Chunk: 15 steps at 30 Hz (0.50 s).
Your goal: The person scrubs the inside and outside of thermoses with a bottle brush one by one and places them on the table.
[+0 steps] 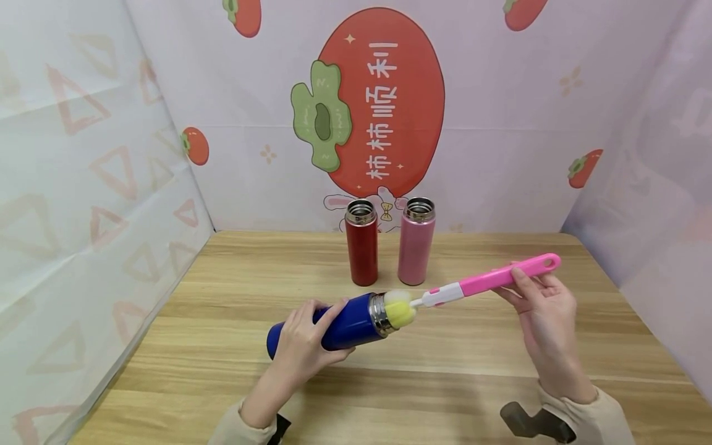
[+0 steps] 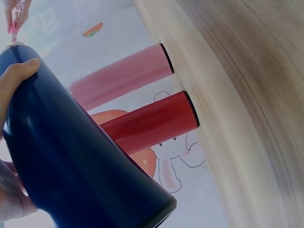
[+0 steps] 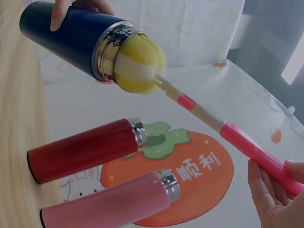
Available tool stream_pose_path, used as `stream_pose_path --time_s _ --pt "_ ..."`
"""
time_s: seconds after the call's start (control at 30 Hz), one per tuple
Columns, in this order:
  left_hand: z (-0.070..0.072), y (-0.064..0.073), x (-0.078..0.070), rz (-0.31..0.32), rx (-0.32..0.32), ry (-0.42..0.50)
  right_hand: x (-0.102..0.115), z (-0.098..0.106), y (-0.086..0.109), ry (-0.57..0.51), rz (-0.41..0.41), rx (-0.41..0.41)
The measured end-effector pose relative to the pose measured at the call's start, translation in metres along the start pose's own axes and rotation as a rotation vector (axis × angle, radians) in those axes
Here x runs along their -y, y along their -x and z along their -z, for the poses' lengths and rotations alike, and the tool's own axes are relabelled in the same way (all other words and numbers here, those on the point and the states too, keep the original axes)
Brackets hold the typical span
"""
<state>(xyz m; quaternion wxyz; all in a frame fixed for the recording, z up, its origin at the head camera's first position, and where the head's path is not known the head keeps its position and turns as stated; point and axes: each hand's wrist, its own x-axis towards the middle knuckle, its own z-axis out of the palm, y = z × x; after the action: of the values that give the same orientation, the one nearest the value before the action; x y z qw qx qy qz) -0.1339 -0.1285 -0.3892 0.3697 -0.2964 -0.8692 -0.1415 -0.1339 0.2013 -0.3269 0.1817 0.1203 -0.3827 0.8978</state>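
My left hand (image 1: 303, 340) grips a blue thermos bottle (image 1: 350, 322) round its body, tilted with its steel mouth toward the right. In my right hand (image 1: 547, 309) is a bottle brush (image 1: 495, 279) with a pink and white handle, pinched between thumb and fingers near its end. The yellow and white sponge head (image 3: 140, 64) of the brush sits at the bottle's mouth, its outer part bulging outside the rim. The left wrist view shows the blue bottle's (image 2: 80, 147) lower body up close, with the sponge head hidden there.
A red thermos (image 1: 362, 247) and a pink thermos (image 1: 416, 247) stand upright and uncapped side by side at the back of the wooden table (image 1: 250, 266). Behind them hangs a white cloth (image 1: 500, 123) printed with a large persimmon. Cloth also lines both sides.
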Motion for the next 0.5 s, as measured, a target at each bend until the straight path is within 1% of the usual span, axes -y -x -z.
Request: stream_pose_path --time_s 0.17,0.23,0.3,0.4,0.47,0.5 --pt "0.000 0.002 0.002 -0.003 -0.008 0.001 0.005 0.004 -0.001 -0.030 0.009 -0.016" --pt "0.001 0.003 0.002 -0.003 -0.007 0.003 0.007 0.005 -0.001 -0.016 0.013 -0.029" --pt "0.002 0.003 0.002 0.000 0.001 0.005 0.009 0.007 -0.002 -0.041 0.007 -0.029" --pt "0.003 0.002 0.001 0.004 0.015 0.009 0.012 0.009 -0.002 -0.037 0.015 -0.046" --pt "0.004 0.000 0.000 0.004 0.022 0.012 0.014 0.010 -0.002 -0.075 0.012 -0.038" --pt "0.005 0.000 -0.001 0.002 0.024 0.013 0.014 0.011 -0.002 -0.077 0.016 -0.040"
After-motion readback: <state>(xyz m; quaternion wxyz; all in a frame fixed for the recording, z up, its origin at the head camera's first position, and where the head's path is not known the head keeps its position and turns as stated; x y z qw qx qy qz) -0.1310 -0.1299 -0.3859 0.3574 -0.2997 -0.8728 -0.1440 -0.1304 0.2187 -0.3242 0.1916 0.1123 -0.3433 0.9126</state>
